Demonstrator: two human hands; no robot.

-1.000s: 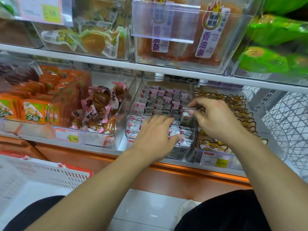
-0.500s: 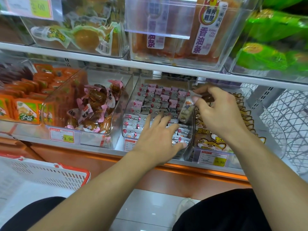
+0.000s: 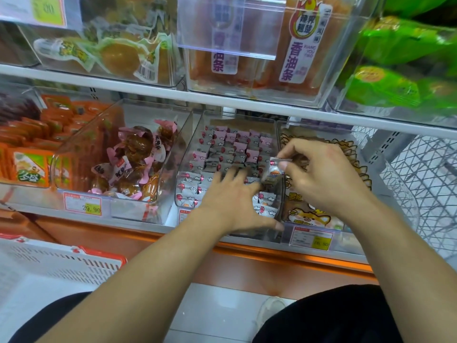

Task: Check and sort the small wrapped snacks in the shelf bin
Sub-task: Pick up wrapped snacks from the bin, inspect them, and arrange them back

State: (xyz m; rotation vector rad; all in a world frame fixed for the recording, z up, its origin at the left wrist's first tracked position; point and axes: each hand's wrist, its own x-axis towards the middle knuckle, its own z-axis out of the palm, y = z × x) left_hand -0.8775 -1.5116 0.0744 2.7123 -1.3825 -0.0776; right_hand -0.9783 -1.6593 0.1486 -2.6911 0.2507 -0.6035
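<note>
Since half a second ago the right hand has kept its pinch on one small clear-wrapped snack, which now hangs lower, just above the right wall of the clear plastic shelf bin. The snack's long axis runs near vertical, its crimped top end between thumb and forefinger, its brown contents at the bottom. The left hand stays spread flat, fingers straight, resting on the rows of pink-and-white wrapped snacks inside the bin, thumb at the front right corner.

Legible writing: the yellow price tag under the neighbouring bin of pink-wrapped brown snacks reads "29.90". The orange packet on the upper shelf carries "香油条" and "XIANG YOU TIAO". The tag under the right bin is too blurred to read with certainty.
</note>
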